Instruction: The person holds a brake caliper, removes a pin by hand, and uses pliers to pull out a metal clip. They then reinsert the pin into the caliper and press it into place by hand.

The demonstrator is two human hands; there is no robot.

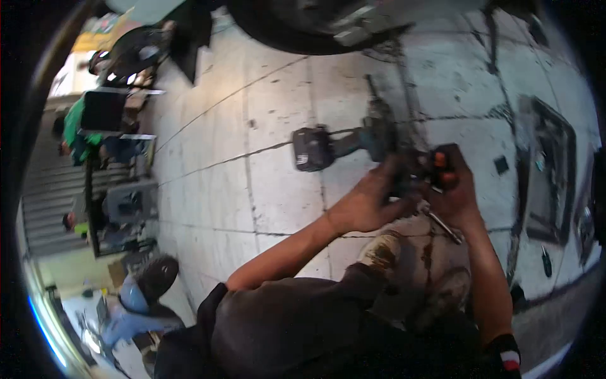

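Observation:
My left hand (369, 199) is closed, its fingers blurred by motion, around something dark that I cannot make out. Right beside it, my right hand (463, 189) wraps around a black-and-orange object (444, 170). A shiny metal rod (445, 227) slants down from between the hands toward my right wrist. On the tiled floor just beyond my left hand lies a cordless power driver (379, 126), its bit pointing away from me and its battery pack (312, 149) to the left.
A black tyre (278, 31) stands at the top. To the right lie a dark rectangular frame (548, 170), a screwdriver (546, 262) and a small dark square (501, 165). My shoe (380, 249) is below the hands. People and chairs line the left side, including a person in green (74, 129).

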